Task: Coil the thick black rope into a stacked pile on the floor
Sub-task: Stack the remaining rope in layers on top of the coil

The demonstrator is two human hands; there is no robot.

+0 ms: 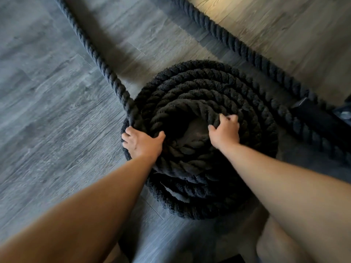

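Thick black twisted rope [199, 114], wound into one round stacked pile on grey wood-plank floor [47, 111], about five rings across the top. Two loose stretches running off: one up-left from the pile's left edge, one diagonal along the upper right. Two bare hands: left hand [142, 143] curled over the outer turn at the left rim, right hand [225, 130] clenched on the innermost turn. No writing legible.

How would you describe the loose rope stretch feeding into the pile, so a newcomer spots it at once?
Start at the coiled pile on the grey plank floor. From its left edge, beside the left hand, one straight stretch runs to the upper left. Unlike the other stretch on the right, it joins the pile.
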